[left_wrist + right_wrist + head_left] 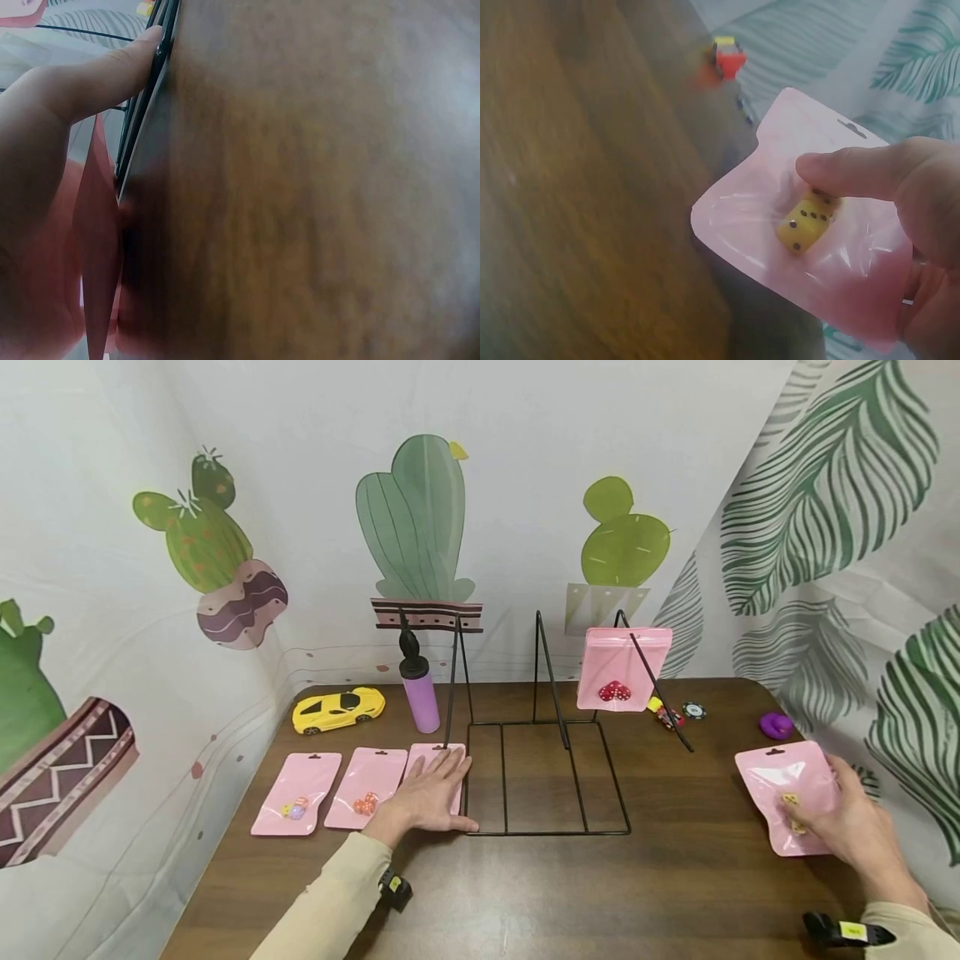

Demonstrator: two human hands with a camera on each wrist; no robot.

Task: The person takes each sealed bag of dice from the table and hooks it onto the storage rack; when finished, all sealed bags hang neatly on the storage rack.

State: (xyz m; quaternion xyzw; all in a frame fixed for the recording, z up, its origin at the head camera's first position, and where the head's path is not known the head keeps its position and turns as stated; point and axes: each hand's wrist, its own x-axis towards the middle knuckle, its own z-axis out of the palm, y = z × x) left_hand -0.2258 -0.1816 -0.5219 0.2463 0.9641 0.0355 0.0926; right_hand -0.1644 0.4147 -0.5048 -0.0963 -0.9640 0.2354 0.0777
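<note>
On the dark wooden table [525, 893], seen from the head camera, the left hand [427, 795] lies flat with straight fingers on a pink plastic pouch [437, 758], right beside the base of a black wire display rack [547, 777]. Two more pink pouches with small dice inside [333, 791] lie in a row to its left. Behind them stand a yellow toy car [338, 708] and a purple bottle with a black pump top [418, 689]. One pink pouch holding red dice [622, 668] hangs on the rack's right arm. At the table's right edge the right hand [851, 822] grips a pink pouch containing a yellow die [789, 793] — thumb on top, fingers curled beneath.

From the left wrist, the left hand's thumb [112, 71] stretches out and touches the black wire of the rack [161, 45], with pink film [94, 247] under the palm.

From the right wrist, the thumb [855, 171] pinches the pouch [832, 255] directly over the yellow die [804, 223] — the pouch lifted clear above the wood. A small red and yellow toy [726, 56] sits blurred on the table beyond.
</note>
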